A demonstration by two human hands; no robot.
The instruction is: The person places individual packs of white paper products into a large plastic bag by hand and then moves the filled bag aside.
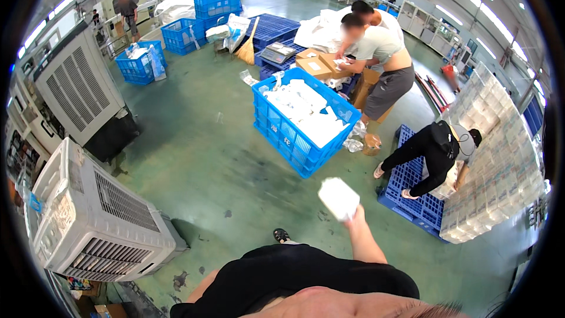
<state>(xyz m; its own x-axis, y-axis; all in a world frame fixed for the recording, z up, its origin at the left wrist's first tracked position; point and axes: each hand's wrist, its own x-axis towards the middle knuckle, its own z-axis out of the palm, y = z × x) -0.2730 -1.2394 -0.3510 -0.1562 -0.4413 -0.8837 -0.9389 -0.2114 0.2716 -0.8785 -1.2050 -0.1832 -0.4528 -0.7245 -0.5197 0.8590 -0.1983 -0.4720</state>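
Observation:
My right hand (355,217) stretches forward with its fingers closed on the near end of a white, flat, soft-looking pack (338,198). The pack is slightly blurred, so its kind is not clear. Just beyond it on the floor stands a large blue plastic crate (306,159), filled with white packs (300,106). A gap of floor lies between the crate and the pack I hold. Of my left arm only a bit of bare skin shows beside my black shirt; my left hand is out of sight.
Two people (385,53) handle cardboard boxes (315,67) behind the crate. Another person (432,159) bends on a blue pallet (412,200) beside tall stacked packs (494,159) at right. Two grey coolers (112,212) stand left. A broom (247,47) and more blue crates (182,34) are farther back.

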